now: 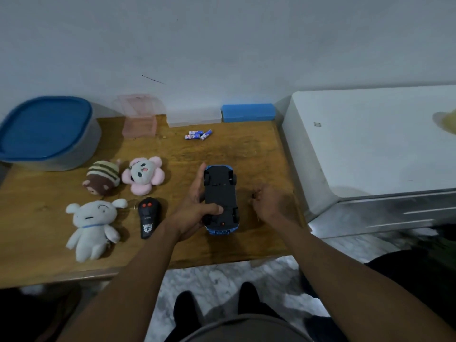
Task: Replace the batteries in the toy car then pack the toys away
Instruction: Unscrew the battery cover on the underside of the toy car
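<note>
The blue toy car (220, 193) lies upside down on the wooden table (246, 149), black underside facing up. My left hand (195, 208) grips it from the left, thumb across the underside. My right hand (267, 202) hovers just right of the car, fingers curled around a thin dark tool that looks like a small screwdriver. Three blue-and-white batteries (198, 135) lie loose toward the back of the table. The black remote control (148, 218) rests left of my left hand.
Three plush toys sit on the left: a white one (92, 225), a pink flower one (143, 174), a brown striped one (102, 177). A blue-lidded tub (47, 129), pink clear box (139, 119), clear box (193, 118) and blue box (248, 112) line the back. A white cabinet (370, 144) stands right.
</note>
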Available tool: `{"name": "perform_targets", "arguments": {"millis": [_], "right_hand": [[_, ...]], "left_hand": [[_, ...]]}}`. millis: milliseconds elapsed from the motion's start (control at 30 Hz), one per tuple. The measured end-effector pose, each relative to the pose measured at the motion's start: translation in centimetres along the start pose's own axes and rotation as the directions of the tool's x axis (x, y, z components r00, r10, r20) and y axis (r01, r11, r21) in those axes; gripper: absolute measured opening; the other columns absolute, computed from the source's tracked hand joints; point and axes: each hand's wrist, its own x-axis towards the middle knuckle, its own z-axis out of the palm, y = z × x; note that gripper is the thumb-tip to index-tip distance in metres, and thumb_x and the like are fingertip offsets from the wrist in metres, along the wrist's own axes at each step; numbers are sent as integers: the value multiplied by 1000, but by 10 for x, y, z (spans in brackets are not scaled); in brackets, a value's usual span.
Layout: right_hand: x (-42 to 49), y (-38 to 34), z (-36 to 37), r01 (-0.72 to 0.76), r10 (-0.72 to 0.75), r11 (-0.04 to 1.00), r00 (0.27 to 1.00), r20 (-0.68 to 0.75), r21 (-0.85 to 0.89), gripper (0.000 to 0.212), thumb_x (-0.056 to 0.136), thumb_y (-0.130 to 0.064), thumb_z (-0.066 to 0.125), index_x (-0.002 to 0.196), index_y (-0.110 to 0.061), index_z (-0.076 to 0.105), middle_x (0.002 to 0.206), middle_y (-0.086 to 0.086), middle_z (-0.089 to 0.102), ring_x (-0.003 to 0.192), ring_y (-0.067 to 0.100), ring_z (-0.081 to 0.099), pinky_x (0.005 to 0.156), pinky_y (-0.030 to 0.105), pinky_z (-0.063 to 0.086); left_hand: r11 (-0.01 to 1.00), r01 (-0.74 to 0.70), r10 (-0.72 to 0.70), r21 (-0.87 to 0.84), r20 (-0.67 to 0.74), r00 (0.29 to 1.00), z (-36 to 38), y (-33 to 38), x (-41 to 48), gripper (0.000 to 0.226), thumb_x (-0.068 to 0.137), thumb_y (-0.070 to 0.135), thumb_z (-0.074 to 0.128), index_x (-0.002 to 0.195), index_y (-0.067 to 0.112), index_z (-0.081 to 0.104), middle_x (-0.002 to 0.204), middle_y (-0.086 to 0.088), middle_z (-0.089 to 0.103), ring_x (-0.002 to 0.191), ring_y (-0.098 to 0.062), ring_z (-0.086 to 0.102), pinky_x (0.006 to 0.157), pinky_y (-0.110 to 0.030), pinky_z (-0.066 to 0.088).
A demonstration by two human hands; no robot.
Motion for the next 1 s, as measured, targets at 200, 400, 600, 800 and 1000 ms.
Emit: {"name": "perform_targets", "arguments": {"millis": [200, 400, 600, 800, 1000], "right_hand": [[-6, 0, -6, -28, 28, 1000, 1000, -14, -12, 17, 89, -23, 66, 105, -18, 67, 99, 1, 67, 93, 17, 62, 75, 25, 46], [-10, -2, -9, -22, 22, 1000, 1000, 0, -9, 17, 89, -23, 66, 105, -17, 68, 99, 3, 69, 93, 17, 62, 71, 21, 41], [-11, -2, -12, -55, 55, 998, 998, 3, 33, 28, 88, -23, 69, 114, -15, 64, 109, 3, 68, 104, 18, 61, 77, 20, 39], [-19, -11, -26, -20, 21, 999, 999, -49, 27, 19, 93, -26, 60, 107, -14, 65, 100, 0, 64, 90, 11, 53, 73, 22, 37], [-21, -65, -54, 186, -174, 977, 977, -120, 105, 17, 95, -22, 57, 109, -16, 65, 106, -3, 65, 88, 5, 53, 70, 14, 37]], "left_hand": [[1000, 1, -1, -23, -12, 1000, -7, -1, -2, 111, 80, -25, 54, 146, 55, 14, 139, -4, 53, 119, -26, 59, 94, -44, 50], [1000, 12, -12, -29, -13, 1000, -11, -1, -4, 111, 80, -25, 54, 145, 56, 16, 137, -6, 55, 119, -28, 59, 94, -46, 50], [999, 15, -15, -28, -15, 1000, -13, 2, -5, 112, 80, -24, 55, 145, 57, 15, 136, -6, 56, 118, -28, 60, 92, -46, 51], [1000, 15, -15, -22, -9, 1000, -17, 3, -4, 111, 80, -23, 55, 145, 57, 14, 134, -5, 58, 116, -27, 62, 84, -41, 55], [999, -7, 6, -44, -31, 999, -23, 15, -2, 111, 79, -24, 56, 145, 57, 17, 133, -9, 60, 116, -32, 60, 89, -49, 53]]}}
